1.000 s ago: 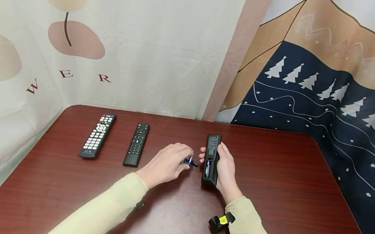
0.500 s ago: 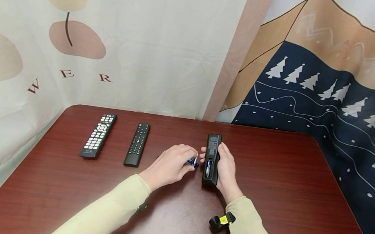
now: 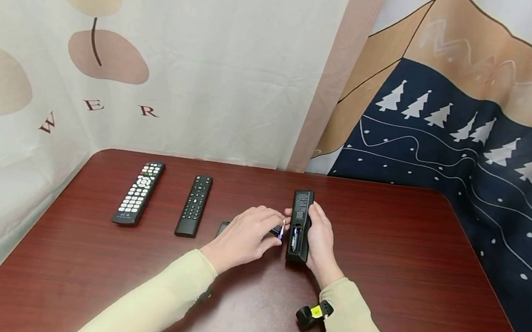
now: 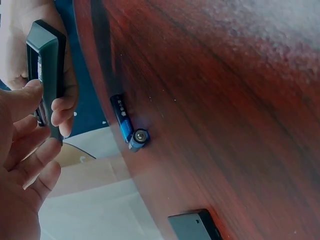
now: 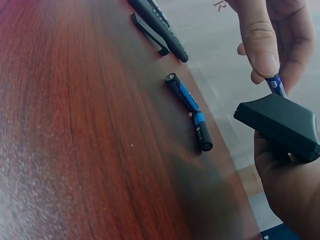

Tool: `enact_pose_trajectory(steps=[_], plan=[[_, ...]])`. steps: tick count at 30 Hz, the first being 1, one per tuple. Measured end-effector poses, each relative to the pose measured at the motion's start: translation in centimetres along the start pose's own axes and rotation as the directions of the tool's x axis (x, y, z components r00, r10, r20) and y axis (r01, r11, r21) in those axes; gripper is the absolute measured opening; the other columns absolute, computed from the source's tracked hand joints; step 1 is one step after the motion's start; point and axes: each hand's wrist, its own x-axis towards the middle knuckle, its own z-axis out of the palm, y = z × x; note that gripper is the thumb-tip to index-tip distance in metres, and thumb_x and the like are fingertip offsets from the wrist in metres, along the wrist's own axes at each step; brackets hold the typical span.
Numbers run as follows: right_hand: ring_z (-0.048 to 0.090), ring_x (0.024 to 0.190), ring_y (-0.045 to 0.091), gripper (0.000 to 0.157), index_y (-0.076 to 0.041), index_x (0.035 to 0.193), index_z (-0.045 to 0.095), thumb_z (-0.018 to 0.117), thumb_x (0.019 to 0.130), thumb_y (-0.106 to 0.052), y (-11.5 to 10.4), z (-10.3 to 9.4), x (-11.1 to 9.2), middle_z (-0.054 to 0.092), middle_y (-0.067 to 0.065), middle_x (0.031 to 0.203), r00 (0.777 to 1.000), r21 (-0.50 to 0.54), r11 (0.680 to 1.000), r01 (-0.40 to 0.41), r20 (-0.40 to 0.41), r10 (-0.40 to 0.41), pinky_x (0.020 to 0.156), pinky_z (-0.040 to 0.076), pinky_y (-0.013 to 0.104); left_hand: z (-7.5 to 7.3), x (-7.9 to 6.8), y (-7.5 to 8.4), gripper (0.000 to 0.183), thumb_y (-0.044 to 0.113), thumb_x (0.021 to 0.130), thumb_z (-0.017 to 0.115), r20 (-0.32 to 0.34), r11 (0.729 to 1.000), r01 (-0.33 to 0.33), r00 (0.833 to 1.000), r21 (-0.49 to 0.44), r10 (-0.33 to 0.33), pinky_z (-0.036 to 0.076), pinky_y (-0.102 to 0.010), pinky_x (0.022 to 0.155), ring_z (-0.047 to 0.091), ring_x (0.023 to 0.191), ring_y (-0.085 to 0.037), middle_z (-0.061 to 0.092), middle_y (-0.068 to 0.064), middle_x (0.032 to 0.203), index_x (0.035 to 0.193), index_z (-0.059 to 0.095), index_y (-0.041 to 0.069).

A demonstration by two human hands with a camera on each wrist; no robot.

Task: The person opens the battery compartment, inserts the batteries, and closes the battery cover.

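Observation:
My right hand (image 3: 322,240) holds a black remote control (image 3: 301,207) back side up. Its battery compartment is uncovered, and a battery (image 3: 294,239) shows inside. Just left of the remote, my left hand (image 3: 247,237) pinches a blue-and-white battery (image 5: 275,85) between thumb and fingers. In the right wrist view this battery stands at the remote's edge, its lower end hidden behind the casing. Two blue-and-black batteries lie end to end on the table: one battery (image 5: 182,93) and another battery (image 5: 202,132). From the head view my left hand mostly hides them.
A remote with white buttons (image 3: 138,194) and a slim black remote (image 3: 194,206) lie at the left of the brown table (image 3: 386,249). A thin black cover (image 5: 150,34) rests beside the slim remote, partly behind my left hand in the head view. Curtains hang behind.
My left hand has moved slightly right, bringing the pinched battery closer to the remote. The black cover's edge now shows behind that hand. My right hand and its remote stay nearly still.

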Motion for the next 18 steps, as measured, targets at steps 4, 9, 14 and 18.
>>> enact_pose_trajectory(steps=[4,9,14,18], plan=[[0.068,0.084,0.017,0.043,-0.013,0.151,0.041,0.025,0.114,-0.027,0.0,-0.1,0.0,0.066,0.023,0.120,1.000,-0.030,1.000,-0.005,-0.015,0.005,0.075,0.058,0.031,0.1,0.1,0.2,0.031,0.018,0.085,0.085,-0.002,1.000,-0.013,1.000,0.008,0.013,0.053,-0.036,0.090,0.067,0.106,-0.020,0.073,-0.005,0.114,0.111,0.071,0.007],[0.069,0.089,0.017,0.044,-0.016,0.152,0.041,0.025,0.114,-0.029,0.0,-0.1,0.0,0.062,0.027,0.128,1.000,-0.057,0.998,-0.009,-0.021,0.008,0.075,0.059,0.034,-0.1,0.3,0.5,0.031,0.020,0.087,0.084,0.004,1.000,-0.015,1.000,0.003,0.015,0.053,-0.036,0.092,0.066,0.107,-0.020,0.073,-0.004,0.114,0.113,0.072,0.007],[0.069,0.089,0.017,0.044,-0.014,0.152,0.042,0.024,0.114,-0.028,0.0,-0.1,-0.1,0.062,0.027,0.127,1.000,-0.054,0.999,0.000,-0.022,-0.002,0.075,0.059,0.035,-0.3,0.4,0.9,0.032,0.021,0.088,0.083,0.017,1.000,-0.019,1.000,0.004,0.019,0.053,-0.035,0.092,0.066,0.107,-0.020,0.073,-0.004,0.115,0.115,0.072,0.006],[0.069,0.085,0.017,0.043,-0.012,0.150,0.043,0.024,0.114,-0.027,0.0,0.0,-0.1,0.064,0.026,0.124,1.000,-0.032,0.999,0.003,-0.025,-0.004,0.075,0.059,0.035,-0.2,0.5,1.2,0.033,0.021,0.089,0.082,0.027,0.999,-0.033,0.999,0.010,0.032,0.052,-0.035,0.095,0.066,0.109,-0.020,0.073,-0.004,0.118,0.116,0.072,0.006]])
